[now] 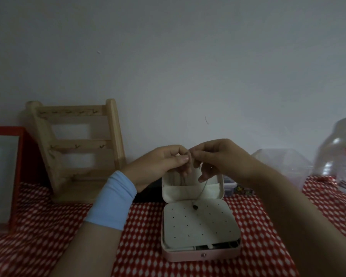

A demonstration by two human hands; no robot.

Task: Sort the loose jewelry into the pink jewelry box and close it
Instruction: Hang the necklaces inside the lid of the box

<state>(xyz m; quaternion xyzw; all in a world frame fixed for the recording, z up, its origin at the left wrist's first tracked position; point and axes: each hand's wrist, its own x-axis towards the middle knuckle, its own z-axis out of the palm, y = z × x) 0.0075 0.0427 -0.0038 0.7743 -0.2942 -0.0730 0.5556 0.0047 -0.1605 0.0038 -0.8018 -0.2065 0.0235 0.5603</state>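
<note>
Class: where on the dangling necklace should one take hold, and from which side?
Probably pinch the thin chain high up, from above: it hangs slack with the dark pendant weighting it over the pink jewelry box, as the left hand and right hand do.

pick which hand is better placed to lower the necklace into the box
Probably right: the necklace hangs from the right hand over the open pink jewelry box; the left hand only pinches its top.
</note>
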